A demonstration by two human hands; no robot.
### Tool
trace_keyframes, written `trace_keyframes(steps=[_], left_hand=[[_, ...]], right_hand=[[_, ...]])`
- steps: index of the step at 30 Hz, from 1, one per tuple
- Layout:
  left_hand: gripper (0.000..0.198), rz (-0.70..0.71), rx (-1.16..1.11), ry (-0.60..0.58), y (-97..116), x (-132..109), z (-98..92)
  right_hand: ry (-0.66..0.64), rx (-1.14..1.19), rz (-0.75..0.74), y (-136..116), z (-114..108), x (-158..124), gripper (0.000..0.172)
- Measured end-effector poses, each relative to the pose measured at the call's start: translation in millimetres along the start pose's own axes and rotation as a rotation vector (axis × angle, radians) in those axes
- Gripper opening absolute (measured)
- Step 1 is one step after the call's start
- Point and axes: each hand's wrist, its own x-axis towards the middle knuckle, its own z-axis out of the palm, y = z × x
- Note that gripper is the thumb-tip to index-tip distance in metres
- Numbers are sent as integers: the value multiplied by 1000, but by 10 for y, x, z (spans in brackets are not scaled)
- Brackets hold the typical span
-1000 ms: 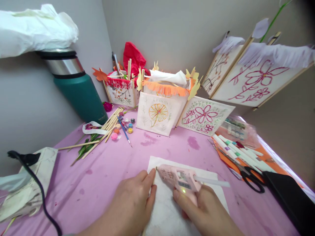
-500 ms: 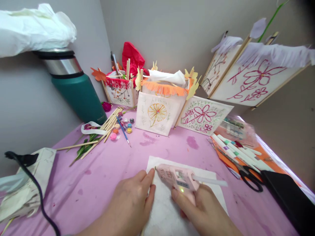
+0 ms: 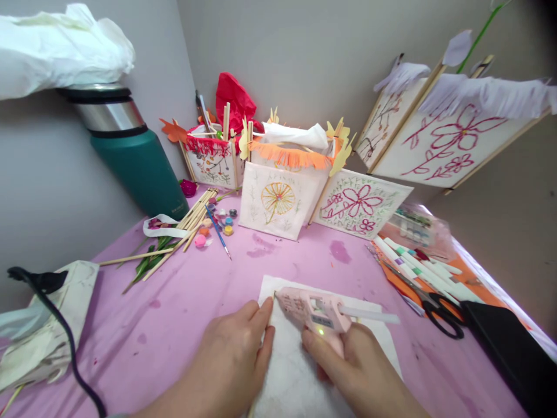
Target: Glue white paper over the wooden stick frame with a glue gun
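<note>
A pale pink hot glue gun point(image 3: 311, 307) with a white glue stick jutting from its back is gripped in my right hand point(image 3: 352, 360). Its small light glows, and the nozzle points left at the upper left edge of a white sheet point(image 3: 300, 383) lying on the table. Along that left edge, my left hand point(image 3: 237, 342) has its fingers pressed together, index finger and thumb near the nozzle. What looks like a thin wooden stick runs under these fingers, mostly hidden; only its ends show.
Decorated panel boxes point(image 3: 287, 157) and a flower panel point(image 3: 363, 203) stand behind. Left are a teal bottle point(image 3: 139, 168), wooden sticks point(image 3: 191, 217), paint pots point(image 3: 228, 230) and a power strip point(image 3: 73, 302) with a black cable. Right are scissors point(image 3: 439, 310), markers point(image 3: 418, 267) and a black case point(image 3: 505, 348).
The nozzle stays by the sheet's edge, and both hands keep almost the same place. The glue gun has shifted very slightly.
</note>
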Motion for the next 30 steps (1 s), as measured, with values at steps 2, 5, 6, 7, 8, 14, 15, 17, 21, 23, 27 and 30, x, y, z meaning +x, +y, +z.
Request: trace_keyframes(steps=[2,5,6,7,8,14,15,17,21,23,27,30], left_hand=[[42,-1,3,0,1,5,-1],[42,-3,-8,-8,8,15,-7],[42,-4,-11,-9,11,18,-9],[41,-5,-14,-7,13,20,-9],[41,-4,-16,-3,14,21,-10],[41,14,-1,22,9,10,-8],[41,16,-1,22,8,7,-8],[42,13,-6,16,8,1,-9],[43,-4,-17,-6,12,-5,-16],[43,-12,-20,-15,17,-2,-24],[42,-13,-21,-26,26,12,-39],[42,-2,-20,-18,26,13,-33]], right_hand=[[-8,-1,-7,-2,-3,-3,37],[-5,-13,-22,-1,-5,-7,37],[-4,-17,-23,-1,-4,-8,37],[-3,-18,-22,-1,-3,-9,36],[0,-17,-19,-2,-3,-11,35],[22,-19,-11,-18,-10,-24,38],[20,-20,-11,-19,-10,-22,37],[12,-20,-8,-18,-5,-14,36],[15,-10,-5,-11,10,0,35],[21,-7,-2,-11,9,-1,36],[1,-22,-15,-22,-9,-9,37],[-17,-22,-11,-32,-13,-5,38]])
